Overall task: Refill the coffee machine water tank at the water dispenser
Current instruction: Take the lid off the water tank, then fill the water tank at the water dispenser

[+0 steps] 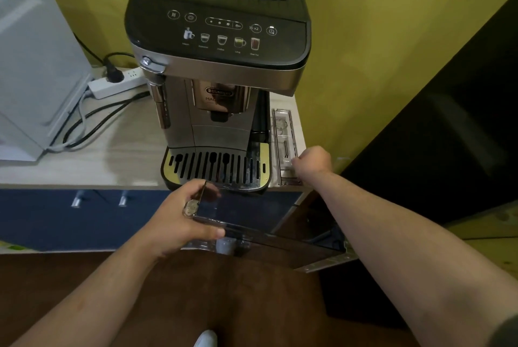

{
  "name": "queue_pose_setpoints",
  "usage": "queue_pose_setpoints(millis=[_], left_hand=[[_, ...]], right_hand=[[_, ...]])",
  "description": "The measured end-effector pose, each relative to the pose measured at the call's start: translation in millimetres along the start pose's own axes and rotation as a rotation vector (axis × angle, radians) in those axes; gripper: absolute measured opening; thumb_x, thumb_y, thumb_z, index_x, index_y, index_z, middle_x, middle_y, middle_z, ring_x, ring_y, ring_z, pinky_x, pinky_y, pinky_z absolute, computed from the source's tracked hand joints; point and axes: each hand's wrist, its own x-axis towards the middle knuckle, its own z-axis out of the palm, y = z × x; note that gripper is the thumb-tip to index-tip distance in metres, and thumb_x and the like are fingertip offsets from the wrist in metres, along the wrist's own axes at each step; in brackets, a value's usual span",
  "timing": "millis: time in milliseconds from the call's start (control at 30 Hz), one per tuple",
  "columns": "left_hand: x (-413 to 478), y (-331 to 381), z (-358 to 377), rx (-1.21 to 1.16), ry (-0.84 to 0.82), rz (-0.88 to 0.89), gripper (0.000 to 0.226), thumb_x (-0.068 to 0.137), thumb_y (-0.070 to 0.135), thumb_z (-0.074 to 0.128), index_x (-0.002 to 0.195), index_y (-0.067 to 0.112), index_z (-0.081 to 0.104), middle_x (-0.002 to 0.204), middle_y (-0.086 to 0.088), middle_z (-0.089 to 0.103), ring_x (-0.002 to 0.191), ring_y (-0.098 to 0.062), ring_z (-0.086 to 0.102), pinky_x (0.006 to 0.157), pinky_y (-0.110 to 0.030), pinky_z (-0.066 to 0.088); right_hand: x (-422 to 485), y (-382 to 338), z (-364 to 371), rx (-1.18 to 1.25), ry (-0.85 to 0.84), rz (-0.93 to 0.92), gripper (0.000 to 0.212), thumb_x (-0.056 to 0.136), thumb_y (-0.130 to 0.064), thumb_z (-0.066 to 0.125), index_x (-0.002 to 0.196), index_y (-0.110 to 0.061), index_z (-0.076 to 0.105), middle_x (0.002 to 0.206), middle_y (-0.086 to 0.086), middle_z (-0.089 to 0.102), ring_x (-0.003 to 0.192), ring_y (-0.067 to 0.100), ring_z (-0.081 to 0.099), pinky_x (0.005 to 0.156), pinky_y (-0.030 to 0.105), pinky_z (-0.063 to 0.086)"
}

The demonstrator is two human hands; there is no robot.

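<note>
Readable text on the coffee machine (218, 66)

I read "DeLonghi" on its front badge (219, 91), "MA…" partly hidden beneath, and "x2" on the control panel (221, 31).

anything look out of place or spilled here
No spill shows. The water tank is out of the coffee machine, held in the left hand, and its clear lid lies on the counter under the right hand.

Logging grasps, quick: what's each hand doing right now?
Left hand: closed on the water tank.
Right hand: closed on the tank lid.
</note>
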Motion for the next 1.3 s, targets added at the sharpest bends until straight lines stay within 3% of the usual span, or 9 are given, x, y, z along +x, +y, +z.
queue_pose_setpoints(millis=[267, 533, 667, 733, 900, 1000, 1100, 1200, 1300], left_hand=[[4.3, -1.5, -2.3, -0.013, -0.021, -0.015, 0.066, 0.043, 0.039, 0.090, 0.104, 0.043, 0.065, 0.109, 0.020, 0.067, 0.110, -0.010, 0.063, 0.094, -0.037, 0.053], [6.6, 1.5, -8.2, -0.038, -0.033, -0.019, 0.064, 0.048, 0.027, 0.090, 0.105, 0.042, 0.066, 0.118, 0.007, 0.065, 0.115, -0.016, 0.061, 0.094, -0.040, 0.055], [9.6, 4.3, -11.3, -0.057, -0.058, -0.028, 0.065, 0.047, 0.030, 0.091, 0.105, 0.043, 0.066, 0.117, 0.009, 0.065, 0.114, -0.017, 0.061, 0.091, -0.047, 0.058], [10.4, 6.6, -12.1, -0.087, -0.071, -0.032, 0.064, 0.048, 0.025, 0.091, 0.105, 0.041, 0.066, 0.119, 0.005, 0.064, 0.113, -0.021, 0.062, 0.084, -0.045, 0.061], [6.9, 19.0, -15.6, -0.151, -0.135, -0.024, 0.059, 0.060, 0.000, 0.089, 0.107, 0.026, 0.067, 0.118, -0.004, 0.064, 0.107, -0.026, 0.065, 0.070, -0.032, 0.061], [-0.9, 33.8, -15.6, -0.137, -0.154, 0.004, 0.055, 0.065, -0.009, 0.085, 0.109, 0.017, 0.064, 0.115, -0.005, 0.064, 0.101, -0.016, 0.067, 0.068, -0.018, 0.057], [-8.5, 44.2, -13.8, -0.187, -0.174, 0.021, 0.063, 0.050, 0.018, 0.089, 0.108, 0.015, 0.065, 0.113, -0.005, 0.066, 0.102, -0.013, 0.066, 0.070, -0.014, 0.055], [-14.4, 54.8, -3.5, -0.247, -0.190, 0.005, 0.069, 0.043, 0.030, 0.087, 0.107, 0.015, 0.066, 0.112, -0.005, 0.068, 0.107, -0.019, 0.065, 0.078, -0.026, 0.053], [-24.1, 68.9, 17.7, -0.265, -0.247, 0.019, 0.077, 0.038, 0.039, 0.093, 0.108, 0.020, 0.068, 0.111, -0.003, 0.070, 0.108, -0.022, 0.065, 0.082, -0.033, 0.051]], right_hand=[[8.6, -2.3, 10.5, 0.021, 0.019, 0.006, 0.027, 0.095, -0.026, 0.067, 0.091, 0.001, 0.073, 0.081, 0.007, 0.065, 0.075, 0.022, 0.060, 0.067, 0.027, 0.048], [14.4, -1.4, 12.5, 0.022, -0.034, 0.013, 0.039, 0.095, -0.040, 0.063, 0.089, -0.003, 0.073, 0.078, 0.007, 0.068, 0.075, 0.025, 0.064, 0.061, 0.031, 0.051], [3.8, 2.0, 3.2, 0.085, -0.103, -0.001, 0.052, 0.097, -0.047, 0.056, 0.122, -0.002, 0.065, 0.120, 0.015, 0.069, 0.110, 0.033, 0.064, 0.092, 0.039, 0.053], [-15.7, 5.8, -10.6, 0.097, -0.120, -0.053, 0.055, 0.096, -0.044, 0.058, 0.134, -0.004, 0.058, 0.131, 0.014, 0.063, 0.120, 0.031, 0.059, 0.096, 0.036, 0.047], [-108.6, 46.7, -72.3, 0.359, -0.048, -0.118, 0.020, 0.095, -0.028, 0.066, 0.110, -0.016, 0.072, 0.102, -0.006, 0.071, 0.098, 0.009, 0.065, 0.076, 0.022, 0.046], [-166.8, 81.3, -98.2, 0.449, 0.112, -0.035, 0.014, 0.097, -0.028, 0.062, 0.110, -0.026, 0.068, 0.101, -0.016, 0.065, 0.095, -0.002, 0.059, 0.079, 0.020, 0.046], [-217.6, 104.5, -101.0, 0.719, 0.138, 0.089, 0.023, 0.098, -0.031, 0.058, 0.118, -0.021, 0.063, 0.107, -0.011, 0.064, 0.103, 0.007, 0.060, 0.083, 0.026, 0.047], [-253.8, 117.4, -104.7, 0.914, 0.184, 0.070, 0.070, 0.073, -0.074, 0.064, 0.121, -0.024, 0.066, 0.116, -0.004, 0.071, 0.109, 0.014, 0.066, 0.092, 0.035, 0.049], [-283.4, 124.6, -117.7, 1.039, 0.270, 0.013, 0.086, 0.054, -0.087, 0.066, 0.123, -0.034, 0.060, 0.116, -0.016, 0.071, 0.107, 0.002, 0.066, 0.084, 0.025, 0.052]])
